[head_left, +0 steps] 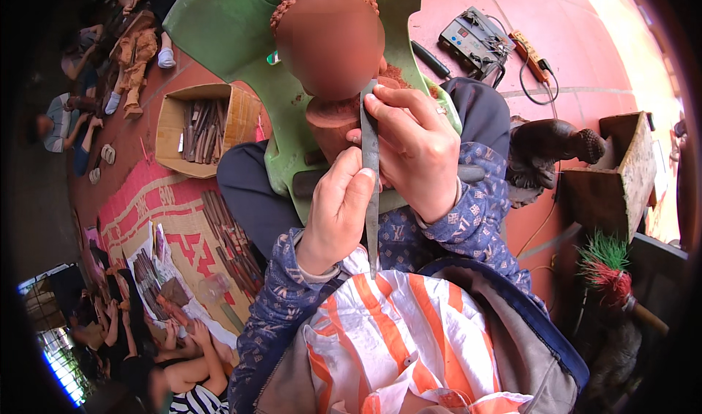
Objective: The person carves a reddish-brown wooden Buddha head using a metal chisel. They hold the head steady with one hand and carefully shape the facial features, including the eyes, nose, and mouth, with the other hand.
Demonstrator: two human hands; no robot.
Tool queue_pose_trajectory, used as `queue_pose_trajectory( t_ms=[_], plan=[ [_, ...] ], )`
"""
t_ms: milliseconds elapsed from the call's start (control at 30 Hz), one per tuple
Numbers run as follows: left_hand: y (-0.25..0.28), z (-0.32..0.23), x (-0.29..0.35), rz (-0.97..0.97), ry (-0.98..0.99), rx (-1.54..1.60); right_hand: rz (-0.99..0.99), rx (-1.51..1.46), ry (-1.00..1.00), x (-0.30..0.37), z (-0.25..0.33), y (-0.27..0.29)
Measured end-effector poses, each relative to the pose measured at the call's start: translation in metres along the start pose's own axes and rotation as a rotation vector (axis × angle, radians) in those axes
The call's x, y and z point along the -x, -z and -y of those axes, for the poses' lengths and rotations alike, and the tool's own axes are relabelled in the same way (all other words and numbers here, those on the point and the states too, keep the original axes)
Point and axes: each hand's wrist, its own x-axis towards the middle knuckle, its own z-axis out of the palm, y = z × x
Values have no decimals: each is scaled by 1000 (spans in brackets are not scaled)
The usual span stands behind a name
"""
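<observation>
A long flat metal file (pixel 370 162) stands almost upright in the picture, its far end against the lower right side of a reddish-brown carved head (pixel 329 45) with knobbly curled hair. My left hand (pixel 338 213) is closed round the file's lower half, thumb along its face. Farther up, my right hand (pixel 417 151) pinches the file near its far end. The carving's neck block (pixel 333 122) rests in a green plastic chair (pixel 227 30) between my knees, with reddish dust beside it. A dark rod (pixel 472 173) lies crosswise behind my hands.
At left, a cardboard box (pixel 241 114) holds several tools; more tools (pixel 230 238) lie on a printed mat (pixel 157 202). A control box (pixel 472 41) and power strip (pixel 528 46) are at upper right. A dark statue (pixel 548 151) stands right. Other people work at left.
</observation>
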Motion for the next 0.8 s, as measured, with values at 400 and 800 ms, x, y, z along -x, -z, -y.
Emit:
queue_pose_trajectory(
  t_ms=[400,800],
  plan=[
    [1,0,1,2,69,129,20,-91,-66,-2,6,4],
    [2,-4,0,10,60,194,15,-70,-96,-5,10,5]
  ],
)
